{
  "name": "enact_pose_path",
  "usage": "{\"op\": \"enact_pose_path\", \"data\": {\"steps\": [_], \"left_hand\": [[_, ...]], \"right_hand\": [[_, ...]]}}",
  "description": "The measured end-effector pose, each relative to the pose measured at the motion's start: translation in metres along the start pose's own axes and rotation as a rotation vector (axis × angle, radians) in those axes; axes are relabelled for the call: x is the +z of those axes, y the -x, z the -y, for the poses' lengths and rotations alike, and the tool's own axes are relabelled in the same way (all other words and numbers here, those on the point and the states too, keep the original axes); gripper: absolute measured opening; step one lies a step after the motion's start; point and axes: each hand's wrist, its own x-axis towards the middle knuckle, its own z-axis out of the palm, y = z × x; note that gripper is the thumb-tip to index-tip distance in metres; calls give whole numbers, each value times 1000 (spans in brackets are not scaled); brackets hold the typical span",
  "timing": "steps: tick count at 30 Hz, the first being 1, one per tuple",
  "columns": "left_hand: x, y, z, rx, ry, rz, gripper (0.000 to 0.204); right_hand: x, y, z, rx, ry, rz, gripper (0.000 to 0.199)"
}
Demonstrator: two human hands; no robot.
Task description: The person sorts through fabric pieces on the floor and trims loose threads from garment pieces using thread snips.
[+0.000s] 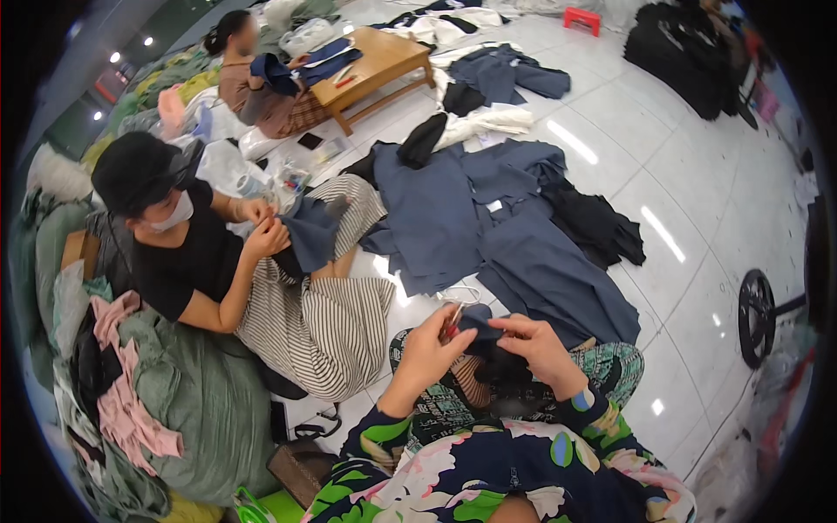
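My left hand (432, 349) is closed on a small red-handled tool (451, 321), its tip at a dark navy piece of cloth (481, 324). My right hand (536, 342) pinches that same cloth from the right, holding it over my lap. My sleeves are floral, and my knees carry green patterned fabric (610, 366). The lower part of the cloth hangs between my hands in shadow.
A person in a black cap and striped skirt (318, 318) sits at my left handling navy cloth. Another person sits by a low wooden table (375, 63). Blue-grey garments (488, 218) lie spread on the white tile floor. Stuffed bags (196, 401) pile at left; a black wheel (755, 315) stands right.
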Motion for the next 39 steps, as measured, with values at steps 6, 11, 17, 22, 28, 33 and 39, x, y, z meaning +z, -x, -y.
{"op": "enact_pose_path", "data": {"steps": [6, 11, 17, 22, 28, 33, 39], "left_hand": [[2, 18, -3, 59, 40, 356, 40], [4, 19, -5, 28, 32, 339, 36], [8, 14, -7, 30, 50, 377, 32], [9, 12, -11, 33, 43, 401, 31], [10, 10, -8, 66, -3, 385, 31], [8, 9, -14, 82, -31, 392, 31], [7, 7, -21, 0, -1, 461, 31]], "right_hand": [[-2, 1, 3, 17, -158, 2, 38], [-1, 1, 10, 7, -127, 52, 39], [-8, 1, 2, -51, -40, 64, 42], [-9, 1, 2, -74, -32, 60, 42], [-13, 0, 0, -90, 60, 91, 43], [-12, 0, -2, -77, 22, 109, 45], [-14, 1, -5, -124, 7, 98, 45]]}}
